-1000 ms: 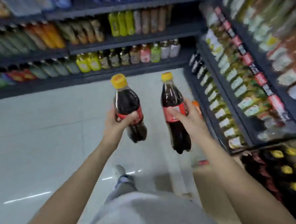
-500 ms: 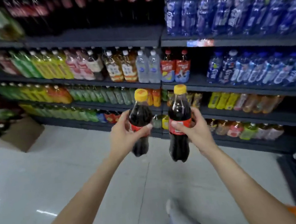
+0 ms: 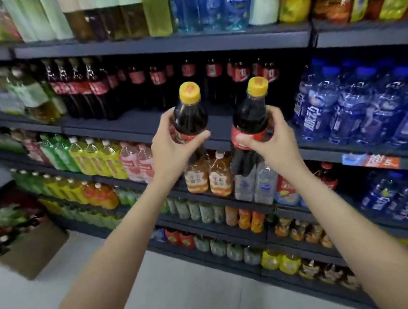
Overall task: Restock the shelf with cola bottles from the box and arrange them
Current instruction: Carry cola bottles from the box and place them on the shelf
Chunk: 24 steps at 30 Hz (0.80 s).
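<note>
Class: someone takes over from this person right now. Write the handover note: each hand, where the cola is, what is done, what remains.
Left hand: grips one cola bottle at its label, upright.
Right hand: grips a second bottle the same way.
Both are held in front of the cola shelf, not yet on it. Cola already stands in rows there, with bare space at the front.
Left: set both down, line them up, fetch more.
</note>
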{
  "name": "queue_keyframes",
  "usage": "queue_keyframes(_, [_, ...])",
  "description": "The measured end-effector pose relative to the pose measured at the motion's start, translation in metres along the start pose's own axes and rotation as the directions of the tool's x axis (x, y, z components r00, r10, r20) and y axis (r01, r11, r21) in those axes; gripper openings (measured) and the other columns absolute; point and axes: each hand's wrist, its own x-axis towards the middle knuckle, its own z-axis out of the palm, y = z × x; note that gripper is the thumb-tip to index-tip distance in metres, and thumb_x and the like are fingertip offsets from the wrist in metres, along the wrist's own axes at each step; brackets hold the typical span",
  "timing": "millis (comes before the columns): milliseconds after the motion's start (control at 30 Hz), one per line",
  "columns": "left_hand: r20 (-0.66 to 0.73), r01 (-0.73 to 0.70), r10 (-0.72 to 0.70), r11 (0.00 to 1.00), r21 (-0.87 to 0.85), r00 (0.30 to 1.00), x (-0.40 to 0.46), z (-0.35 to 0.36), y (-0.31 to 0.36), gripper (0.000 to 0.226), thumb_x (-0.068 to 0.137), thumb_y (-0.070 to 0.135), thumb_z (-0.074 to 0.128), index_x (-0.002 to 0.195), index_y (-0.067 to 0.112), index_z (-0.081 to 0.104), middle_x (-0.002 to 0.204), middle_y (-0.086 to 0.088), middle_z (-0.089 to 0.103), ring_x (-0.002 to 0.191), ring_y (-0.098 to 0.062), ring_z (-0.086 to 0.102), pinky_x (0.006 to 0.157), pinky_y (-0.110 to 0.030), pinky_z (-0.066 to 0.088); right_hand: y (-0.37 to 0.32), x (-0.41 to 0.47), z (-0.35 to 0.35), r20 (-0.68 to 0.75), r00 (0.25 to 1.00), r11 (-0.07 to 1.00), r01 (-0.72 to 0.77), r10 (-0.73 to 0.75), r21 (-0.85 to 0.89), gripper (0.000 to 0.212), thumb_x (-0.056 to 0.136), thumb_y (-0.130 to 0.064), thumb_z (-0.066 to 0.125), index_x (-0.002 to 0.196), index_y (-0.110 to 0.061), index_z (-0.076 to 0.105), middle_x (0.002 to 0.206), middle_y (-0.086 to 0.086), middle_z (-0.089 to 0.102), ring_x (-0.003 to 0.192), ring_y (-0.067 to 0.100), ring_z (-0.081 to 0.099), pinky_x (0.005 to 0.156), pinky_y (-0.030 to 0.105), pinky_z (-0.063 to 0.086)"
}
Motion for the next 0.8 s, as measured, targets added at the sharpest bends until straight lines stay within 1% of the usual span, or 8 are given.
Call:
queue_keyframes(67, [0.021, -0.023, 0.024, 0.999, -0.023, 0.999, 0.040, 0.008, -0.025, 0.065, 0.067, 0.052, 0.078, 0.121, 0.031, 0.047, 0.114, 0.012, 0.061, 0.110, -0.005, 0.058, 0.094, -0.037, 0.049, 0.006, 0.035, 0.015, -0.060, 0.998, 0.999, 0.030, -0.031, -0.026, 0.065, 0.071, -0.029, 0.082, 0.125, -0.019, 0.046, 0.115, -0.012, 0.056, 0.104, -0.002, 0.051, 0.083, 0.000, 0.035])
queue_keyframes(233, [0.123, -0.032, 0.044, 0.995, -0.099, 0.991, 0.118, 0.039, -0.087, 0.070, 0.067, 0.049, 0.079, 0.124, 0.022, 0.050, 0.116, 0.008, 0.062, 0.111, -0.007, 0.058, 0.096, -0.036, 0.048, 0.028, 0.099, 0.054, -0.195, 0.978, 0.993, 0.049, -0.070, -0.111, 0.066, 0.070, -0.028, 0.083, 0.125, -0.019, 0.048, 0.119, -0.008, 0.058, 0.110, 0.004, 0.053, 0.090, 0.003, 0.035])
queue_keyframes(467, [0.201, 0.207, -0.172, 0.964, -0.168, 0.964, 0.183, 0.090, -0.133, 0.074, 0.061, 0.062, 0.077, 0.120, 0.023, 0.056, 0.106, 0.009, 0.068, 0.101, -0.006, 0.063, 0.095, -0.037, 0.050, 0.057, 0.149, 0.081, -0.301, 0.953, 0.986, -0.085, 0.039, -0.141, 0.067, 0.069, -0.024, 0.084, 0.127, -0.017, 0.051, 0.116, -0.009, 0.059, 0.109, 0.003, 0.055, 0.090, 0.003, 0.037])
queue_keyframes(500, [0.199, 0.227, -0.193, 0.960, -0.166, 0.961, 0.187, 0.096, -0.135, 0.072, 0.062, 0.061, 0.077, 0.118, 0.022, 0.057, 0.104, 0.008, 0.069, 0.099, -0.007, 0.063, 0.094, -0.037, 0.050, 0.060, 0.154, 0.083, -0.307, 0.950, 0.984, -0.106, 0.058, -0.145, 0.067, 0.069, -0.025, 0.083, 0.127, -0.017, 0.051, 0.117, -0.009, 0.060, 0.109, 0.004, 0.055, 0.092, 0.006, 0.038])
queue_keyframes(600, [0.193, 0.243, -0.217, 0.962, -0.127, 0.957, 0.193, 0.112, -0.139, 0.064, 0.066, 0.056, 0.078, 0.115, 0.020, 0.058, 0.100, 0.009, 0.068, 0.098, -0.009, 0.064, 0.093, -0.033, 0.051, 0.076, 0.165, 0.086, -0.329, 0.940, 0.971, -0.159, 0.093, -0.177, 0.068, 0.068, -0.029, 0.083, 0.127, -0.017, 0.051, 0.119, -0.003, 0.062, 0.111, 0.010, 0.057, 0.098, 0.027, 0.045])
queue_keyframes(667, [0.186, 0.248, -0.226, 0.963, -0.106, 0.956, 0.195, 0.120, -0.140, 0.065, 0.067, 0.057, 0.077, 0.116, 0.020, 0.057, 0.103, 0.008, 0.067, 0.100, -0.011, 0.063, 0.092, -0.030, 0.050, 0.085, 0.169, 0.086, -0.352, 0.929, 0.963, -0.188, 0.110, -0.195, 0.070, 0.069, -0.032, 0.082, 0.128, -0.014, 0.050, 0.121, 0.001, 0.062, 0.113, 0.014, 0.057, 0.099, 0.034, 0.046])
queue_keyframes(733, [0.185, 0.248, -0.229, 0.965, -0.086, 0.956, 0.197, 0.125, -0.140, 0.067, 0.068, 0.060, 0.075, 0.119, 0.021, 0.056, 0.107, 0.008, 0.067, 0.102, -0.011, 0.062, 0.093, -0.031, 0.049, 0.090, 0.173, 0.084, -0.364, 0.923, 0.958, -0.209, 0.127, -0.195, 0.072, 0.071, -0.033, 0.080, 0.132, -0.014, 0.047, 0.124, 0.001, 0.060, 0.116, 0.014, 0.055, 0.101, 0.033, 0.045])
queue_keyframes(800, [0.183, 0.223, -0.213, 0.974, -0.038, 0.960, 0.199, 0.129, -0.141, 0.066, 0.070, 0.061, 0.072, 0.120, 0.021, 0.053, 0.110, 0.007, 0.066, 0.103, -0.012, 0.061, 0.092, -0.034, 0.049, 0.095, 0.174, 0.081, -0.351, 0.926, 0.954, -0.217, 0.136, -0.204, 0.075, 0.074, -0.034, 0.078, 0.136, -0.017, 0.040, 0.130, 0.000, 0.056, 0.119, 0.013, 0.052, 0.100, 0.028, 0.042])
